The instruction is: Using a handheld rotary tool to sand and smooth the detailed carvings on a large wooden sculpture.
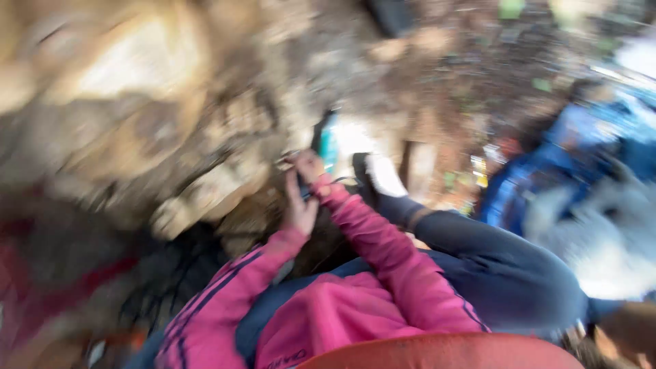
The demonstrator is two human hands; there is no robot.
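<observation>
View heavily blurred: left hand (301, 208), pink-sleeved, fingers extended and grip open, lies just below the right hand (311, 166), whose grip state cannot be determined, at blurred brown rubble (205, 184), a teal-and-white object (335, 143) just beyond.

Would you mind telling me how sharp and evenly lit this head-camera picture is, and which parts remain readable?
Head view: heavy motion blur smears the whole picture; the rocky ground is only brown streaks. The pink sleeves and both hands, left hand and right hand, are readable only in outline. A washed-out bright patch sits beyond the hands. The blue shape at right is too blurred to identify.
</observation>
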